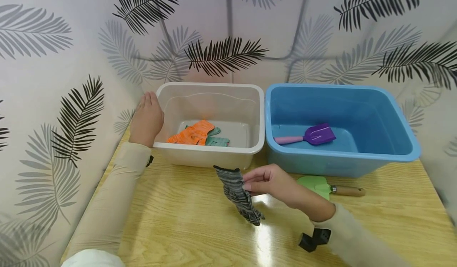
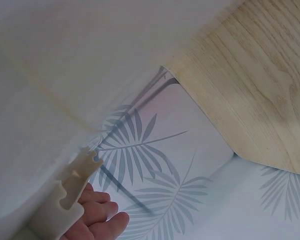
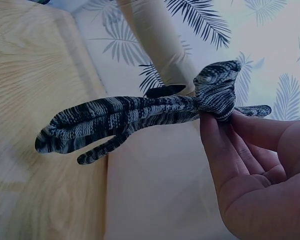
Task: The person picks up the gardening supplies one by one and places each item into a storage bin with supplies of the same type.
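Above the table my right hand (image 1: 273, 183) pinches a grey-and-black striped knit glove (image 1: 236, 193) near its cuff, between thumb and fingers. Its fingers (image 3: 77, 117) hang loose to one side in the right wrist view. My left hand (image 1: 146, 118) is at the left rim of the off-white bin (image 1: 210, 150), with fingertips curled beside the rim's underside in the left wrist view. Inside that bin lie an orange glove (image 1: 194, 133) and green glove parts (image 1: 216, 141), partly covered by the orange one.
A blue bin (image 1: 332, 154) stands right of the off-white one, holding a purple hand shovel (image 1: 319, 134) with a pink handle. On the table (image 1: 178, 219), a green trowel (image 1: 315, 184) with a wooden handle lies before it, partly behind my right hand. Leaf-print cloth (image 1: 228, 21) hangs behind.
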The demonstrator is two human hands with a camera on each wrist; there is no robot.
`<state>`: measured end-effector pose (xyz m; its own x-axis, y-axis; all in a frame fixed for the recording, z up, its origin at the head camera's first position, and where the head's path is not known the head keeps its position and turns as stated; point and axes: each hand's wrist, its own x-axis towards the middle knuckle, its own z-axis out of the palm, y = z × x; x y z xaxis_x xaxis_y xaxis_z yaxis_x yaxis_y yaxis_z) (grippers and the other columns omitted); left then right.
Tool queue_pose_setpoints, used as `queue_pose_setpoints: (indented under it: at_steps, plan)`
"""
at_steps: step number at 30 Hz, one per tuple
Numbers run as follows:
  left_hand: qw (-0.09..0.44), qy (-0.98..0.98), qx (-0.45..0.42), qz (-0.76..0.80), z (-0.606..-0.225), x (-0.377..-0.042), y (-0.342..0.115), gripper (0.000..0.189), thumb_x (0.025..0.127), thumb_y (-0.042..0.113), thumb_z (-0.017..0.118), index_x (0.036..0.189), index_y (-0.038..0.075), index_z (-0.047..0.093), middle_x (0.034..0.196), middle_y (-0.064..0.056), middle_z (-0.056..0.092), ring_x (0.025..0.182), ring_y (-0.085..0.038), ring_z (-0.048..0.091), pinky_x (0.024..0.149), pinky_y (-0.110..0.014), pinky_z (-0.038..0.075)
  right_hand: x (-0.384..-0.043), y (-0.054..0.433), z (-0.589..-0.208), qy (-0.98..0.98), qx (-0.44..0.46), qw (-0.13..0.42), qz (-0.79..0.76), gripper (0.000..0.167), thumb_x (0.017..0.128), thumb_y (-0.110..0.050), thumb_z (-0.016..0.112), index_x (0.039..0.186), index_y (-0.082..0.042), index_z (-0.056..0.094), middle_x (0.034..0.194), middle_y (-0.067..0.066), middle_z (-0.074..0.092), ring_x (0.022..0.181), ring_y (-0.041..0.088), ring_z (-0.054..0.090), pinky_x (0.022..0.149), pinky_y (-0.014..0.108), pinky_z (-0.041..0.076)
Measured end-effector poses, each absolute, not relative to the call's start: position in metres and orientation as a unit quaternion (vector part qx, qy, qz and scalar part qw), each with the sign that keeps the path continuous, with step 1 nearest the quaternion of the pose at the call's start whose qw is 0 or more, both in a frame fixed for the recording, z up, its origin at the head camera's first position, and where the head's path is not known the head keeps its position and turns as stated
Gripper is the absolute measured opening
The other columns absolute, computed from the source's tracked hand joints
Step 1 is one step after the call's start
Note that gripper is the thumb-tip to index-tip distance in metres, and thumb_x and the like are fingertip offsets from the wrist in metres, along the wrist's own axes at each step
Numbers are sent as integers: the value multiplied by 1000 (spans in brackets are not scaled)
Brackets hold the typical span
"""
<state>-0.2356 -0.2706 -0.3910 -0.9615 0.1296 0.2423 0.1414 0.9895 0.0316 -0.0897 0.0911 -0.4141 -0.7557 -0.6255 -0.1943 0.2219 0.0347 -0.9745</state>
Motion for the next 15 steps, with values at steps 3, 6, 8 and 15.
queue_pose_setpoints:
  at_steps: [3, 6, 8, 15]
  plan:
    - [121, -990, -68, -27, -391, -236, -271, 52, 93, 6, 43, 133, -22, 27, 134, -38, 35, 126, -45, 36, 104, -47, 31, -92, 91, -404, 655, -153, 309, -673, 32, 86, -8, 66, 112, 10, 60, 98, 12, 68, 87, 20, 67, 81, 43, 52]
    - [121, -990, -68, -30, -391, -236, -271, 52, 93, 6, 43, 133, -22, 26, 135, -37, 35, 126, -45, 35, 104, -48, 31, -96, 92, -392, 666, -144, 307, -665, 34, 85, -10, 66, 113, 8, 61, 100, 12, 68, 89, 20, 66, 81, 40, 52]
    - [121, -990, -67, -32, -391, -237, -271, 52, 93, 6, 42, 134, -22, 25, 135, -38, 34, 126, -45, 35, 104, -48, 31, -99, 93, -383, 672, -144, 303, -660, 35, 85, -12, 67, 113, 7, 60, 101, 12, 67, 91, 20, 65, 82, 38, 52]
    - [129, -989, -71, -30, -393, -238, -272, 52, 92, 6, 42, 133, -23, 26, 134, -38, 35, 126, -46, 35, 104, -49, 31, -114, 99, -347, 657, -129, 276, -690, 21, 85, -6, 66, 105, -2, 66, 94, 3, 69, 86, 15, 66, 82, 36, 52]
